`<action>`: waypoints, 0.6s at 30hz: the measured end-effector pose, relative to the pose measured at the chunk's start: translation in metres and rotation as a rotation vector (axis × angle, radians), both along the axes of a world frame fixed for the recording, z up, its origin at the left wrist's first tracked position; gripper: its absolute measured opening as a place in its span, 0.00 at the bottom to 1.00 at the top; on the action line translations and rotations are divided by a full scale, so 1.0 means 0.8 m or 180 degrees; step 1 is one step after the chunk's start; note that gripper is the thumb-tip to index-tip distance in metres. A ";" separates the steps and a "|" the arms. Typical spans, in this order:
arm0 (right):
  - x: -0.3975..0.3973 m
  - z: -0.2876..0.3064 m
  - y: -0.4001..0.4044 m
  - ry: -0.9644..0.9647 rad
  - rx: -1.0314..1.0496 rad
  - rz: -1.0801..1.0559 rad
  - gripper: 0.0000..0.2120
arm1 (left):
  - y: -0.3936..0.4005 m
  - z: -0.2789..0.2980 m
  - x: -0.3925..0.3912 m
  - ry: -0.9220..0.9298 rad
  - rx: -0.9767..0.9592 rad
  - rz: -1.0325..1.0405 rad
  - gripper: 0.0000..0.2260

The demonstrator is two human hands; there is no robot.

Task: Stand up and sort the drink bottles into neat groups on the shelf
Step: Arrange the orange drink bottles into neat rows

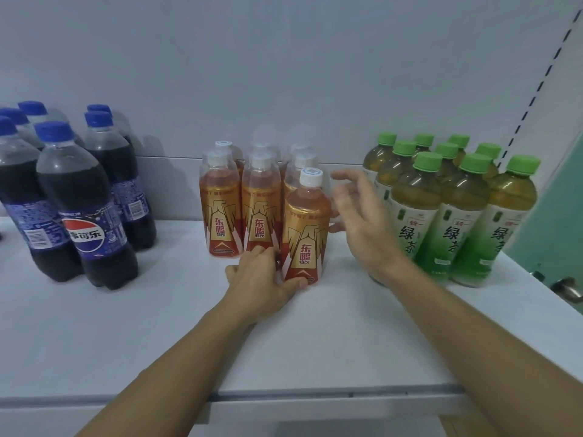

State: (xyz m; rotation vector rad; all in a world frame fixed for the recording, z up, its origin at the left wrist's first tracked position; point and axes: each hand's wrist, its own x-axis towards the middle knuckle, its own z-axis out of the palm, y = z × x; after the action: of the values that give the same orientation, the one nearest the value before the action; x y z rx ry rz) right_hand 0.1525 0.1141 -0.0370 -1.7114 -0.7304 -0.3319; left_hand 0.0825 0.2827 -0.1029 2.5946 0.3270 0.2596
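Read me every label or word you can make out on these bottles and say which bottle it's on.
"百事可乐": front cola bottle.
"东鹏 特饮": front orange bottle, held low by the left hand, and two more behind.
"统一 绿茶": green tea bottles.
Barcodes and fine print: too small to read.

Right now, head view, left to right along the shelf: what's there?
Cola bottles with blue caps → orange energy-drink bottles with white caps → right hand → green tea bottles with green caps → door handle.
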 end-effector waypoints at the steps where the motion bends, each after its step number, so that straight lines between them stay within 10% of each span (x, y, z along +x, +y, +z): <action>1: -0.002 -0.017 -0.001 0.0102 0.0132 -0.0017 0.19 | 0.000 0.000 0.000 0.0028 -0.0002 0.0020 0.26; 18: -0.025 -0.048 -0.003 -0.0628 -0.0350 -0.0588 0.20 | 0.009 0.011 -0.021 0.0205 0.0300 -0.0256 0.33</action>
State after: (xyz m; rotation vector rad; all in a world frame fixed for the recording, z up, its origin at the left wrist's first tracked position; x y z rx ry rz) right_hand 0.1326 0.1118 -0.0751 -1.8733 -0.7457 -0.6050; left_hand 0.0660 0.2895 -0.0941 2.7063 0.2374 0.1672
